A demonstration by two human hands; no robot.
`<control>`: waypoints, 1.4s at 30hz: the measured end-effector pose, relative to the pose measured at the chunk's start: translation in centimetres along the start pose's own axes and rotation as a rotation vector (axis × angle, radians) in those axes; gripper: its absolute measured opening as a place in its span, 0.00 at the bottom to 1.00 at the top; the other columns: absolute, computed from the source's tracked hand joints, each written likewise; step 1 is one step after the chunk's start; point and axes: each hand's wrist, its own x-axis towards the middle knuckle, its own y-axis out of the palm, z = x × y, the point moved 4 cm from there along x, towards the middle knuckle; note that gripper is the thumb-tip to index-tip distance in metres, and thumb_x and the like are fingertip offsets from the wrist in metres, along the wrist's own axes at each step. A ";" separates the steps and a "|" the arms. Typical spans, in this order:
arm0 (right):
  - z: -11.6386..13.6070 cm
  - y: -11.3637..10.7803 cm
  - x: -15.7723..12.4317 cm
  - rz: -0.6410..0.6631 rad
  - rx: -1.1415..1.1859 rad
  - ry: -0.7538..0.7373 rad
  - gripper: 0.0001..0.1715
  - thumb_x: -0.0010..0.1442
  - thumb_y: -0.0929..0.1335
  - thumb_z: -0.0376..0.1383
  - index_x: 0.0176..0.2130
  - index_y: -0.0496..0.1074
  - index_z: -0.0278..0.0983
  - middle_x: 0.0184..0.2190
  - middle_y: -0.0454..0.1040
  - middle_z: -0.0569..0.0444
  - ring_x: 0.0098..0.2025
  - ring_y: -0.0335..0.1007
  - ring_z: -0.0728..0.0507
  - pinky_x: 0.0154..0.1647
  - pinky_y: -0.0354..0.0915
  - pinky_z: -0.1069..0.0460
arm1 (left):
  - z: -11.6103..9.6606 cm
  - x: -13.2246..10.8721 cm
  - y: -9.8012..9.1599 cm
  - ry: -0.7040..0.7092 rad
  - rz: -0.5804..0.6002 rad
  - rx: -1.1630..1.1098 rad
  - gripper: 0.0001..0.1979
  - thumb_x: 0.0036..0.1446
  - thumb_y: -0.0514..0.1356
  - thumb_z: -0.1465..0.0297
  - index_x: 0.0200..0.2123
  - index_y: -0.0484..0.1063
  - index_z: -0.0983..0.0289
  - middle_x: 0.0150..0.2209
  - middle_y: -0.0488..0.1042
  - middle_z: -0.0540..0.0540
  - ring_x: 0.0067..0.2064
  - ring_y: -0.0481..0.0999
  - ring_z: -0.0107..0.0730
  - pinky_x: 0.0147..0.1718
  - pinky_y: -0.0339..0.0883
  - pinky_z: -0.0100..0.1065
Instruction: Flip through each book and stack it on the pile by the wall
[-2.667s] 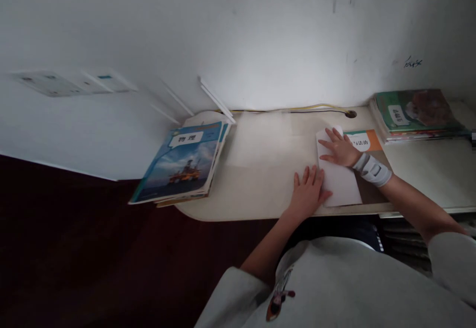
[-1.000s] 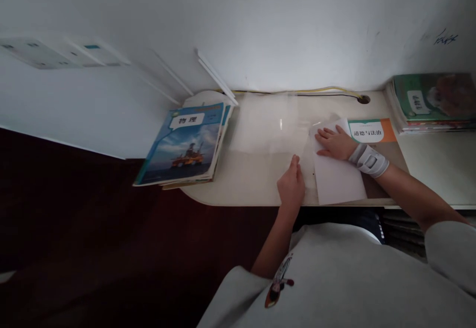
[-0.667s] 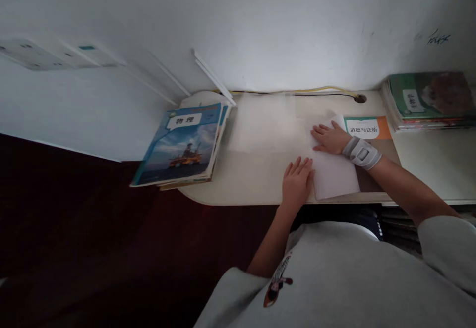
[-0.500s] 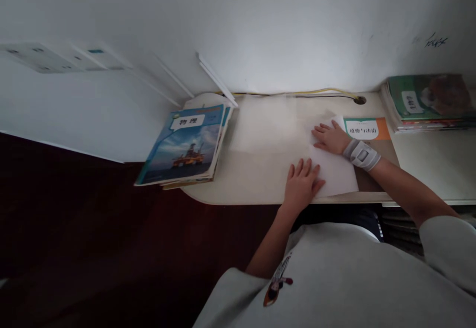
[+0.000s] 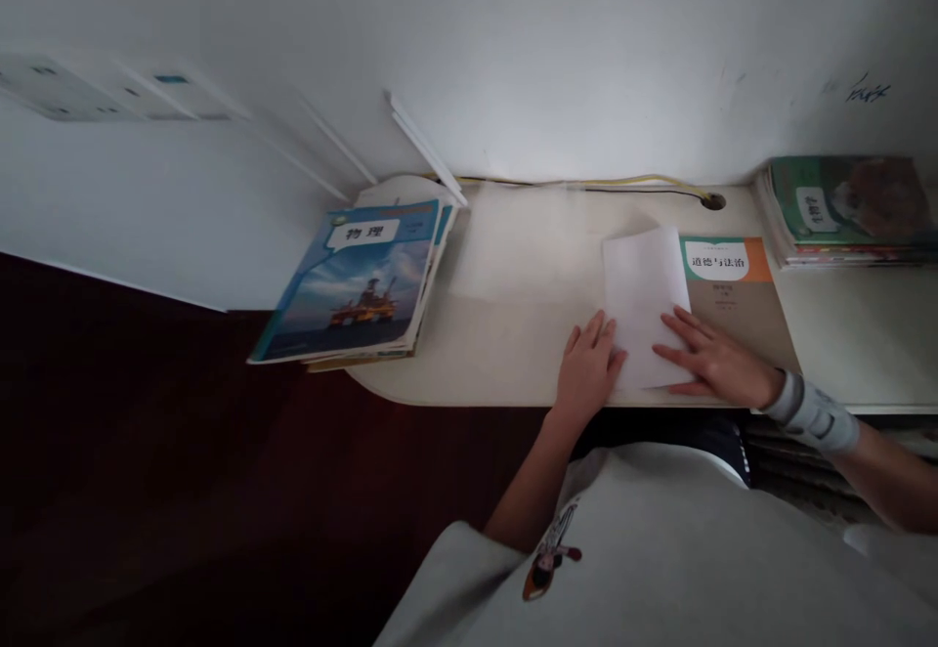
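A folded white sheet of paper [image 5: 641, 290] lies on the pale desk [image 5: 513, 334], partly over a book with a green and orange cover [image 5: 733, 290]. My left hand [image 5: 586, 368] lies flat with fingers stretched out on the sheet's lower left corner. My right hand [image 5: 710, 359], with a grey wrist band, rests flat and open on the sheet's lower right part near the desk's front edge.
A stack of books with a blue sea-platform cover [image 5: 359, 285] overhangs the desk's left end. Another stack with a green cover [image 5: 842, 207] sits at the back right. A cable [image 5: 622, 183] runs along the wall to a hole [image 5: 712, 201].
My right hand has slid from the sheet's upper edge down to its lower right part. My left hand stays flat at the lower left corner. The sheet lies flatter.
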 end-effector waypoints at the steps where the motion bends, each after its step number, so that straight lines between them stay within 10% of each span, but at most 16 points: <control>1: 0.0 0.3 0.5 -0.012 0.002 0.005 0.31 0.60 0.66 0.49 0.58 0.66 0.39 0.66 0.52 0.42 0.70 0.37 0.35 0.63 0.53 0.37 | 0.2 -0.1 -0.1 -0.014 -0.012 -0.034 0.23 0.62 0.52 0.67 0.59 0.61 0.67 0.64 0.59 0.66 0.64 0.60 0.41 0.61 0.55 0.48; 14: 2.9 1.1 3.2 0.032 -0.174 0.203 0.31 0.61 0.65 0.49 0.58 0.66 0.36 0.64 0.56 0.37 0.68 0.43 0.30 0.63 0.48 0.34 | 1.4 -1.9 -0.6 -0.150 -0.062 0.095 0.23 0.64 0.49 0.63 0.56 0.66 0.72 0.59 0.66 0.69 0.62 0.63 0.46 0.60 0.58 0.48; 22: 4.3 1.6 3.4 -0.012 -0.261 0.261 0.30 0.62 0.63 0.48 0.58 0.66 0.36 0.63 0.58 0.37 0.66 0.46 0.26 0.60 0.48 0.28 | 2.0 -2.0 -1.5 -0.175 -0.210 0.001 0.13 0.61 0.50 0.71 0.36 0.75 0.65 0.48 0.76 0.63 0.54 0.73 0.39 0.53 0.68 0.42; 29: 6.2 0.4 5.7 0.060 -0.223 -0.063 0.25 0.65 0.59 0.32 0.61 0.63 0.43 0.62 0.62 0.44 0.62 0.58 0.36 0.61 0.54 0.36 | 1.6 -1.9 -2.1 -0.135 -0.186 0.021 0.11 0.61 0.51 0.71 0.32 0.73 0.64 0.45 0.77 0.63 0.49 0.75 0.39 0.49 0.71 0.42; 42: 6.9 1.9 7.0 -0.065 -0.262 0.250 0.21 0.66 0.59 0.34 0.54 0.70 0.33 0.57 0.65 0.32 0.58 0.64 0.29 0.55 0.57 0.29 | -0.5 -0.9 -5.8 0.045 -0.142 0.192 0.08 0.56 0.55 0.75 0.28 0.74 0.66 0.47 0.75 0.64 0.53 0.71 0.45 0.51 0.68 0.44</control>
